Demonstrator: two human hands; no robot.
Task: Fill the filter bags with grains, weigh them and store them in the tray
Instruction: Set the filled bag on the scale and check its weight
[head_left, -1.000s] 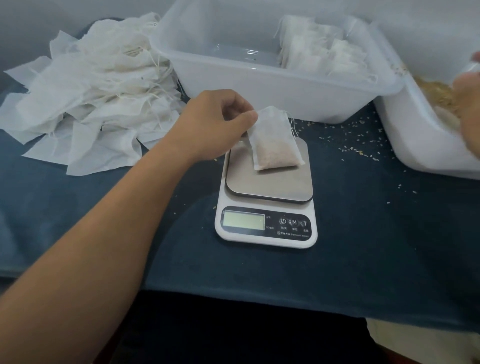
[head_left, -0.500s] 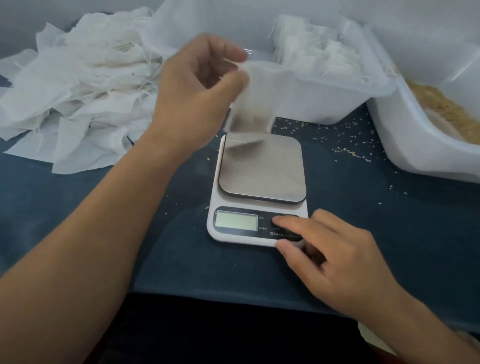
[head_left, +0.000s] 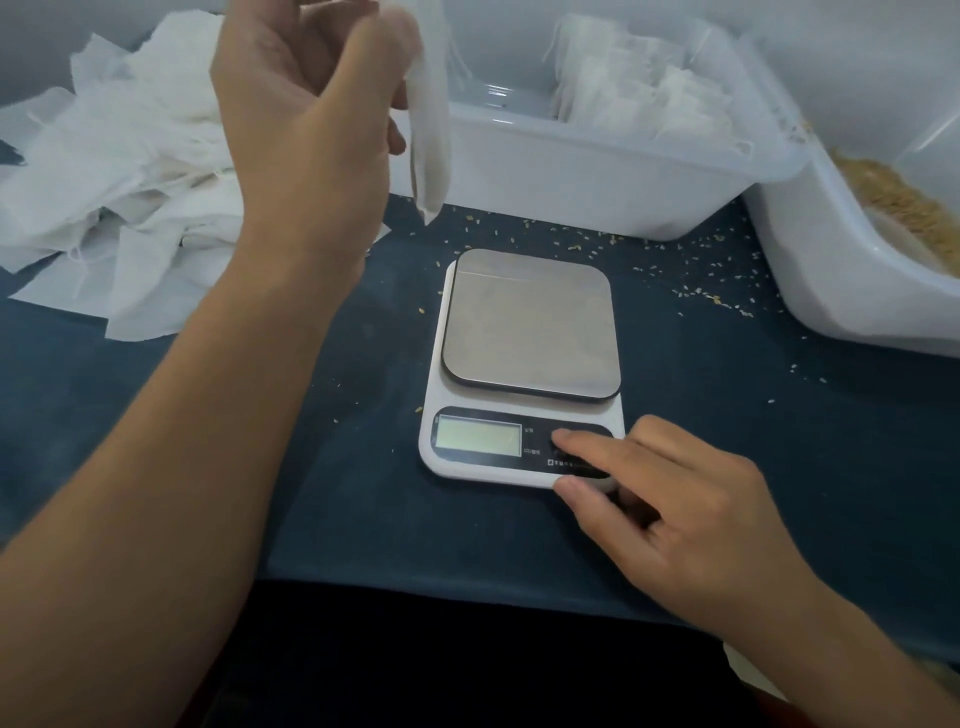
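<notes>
— While the right hand (head_left: 670, 499) lays a straight finger on the scale (head_left: 524, 364) buttons, where's the filter bag (head_left: 430, 119)?
— Pinched in the left hand's (head_left: 306, 119) curled fingers, hanging above the scale's far-left corner

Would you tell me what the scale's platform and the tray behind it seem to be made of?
The scale's platform looks like brushed steel: grey, matte, dully reflective. The tray looks like translucent white plastic with a smooth, slightly glossy wall; the filled bags show faintly through it.
</notes>
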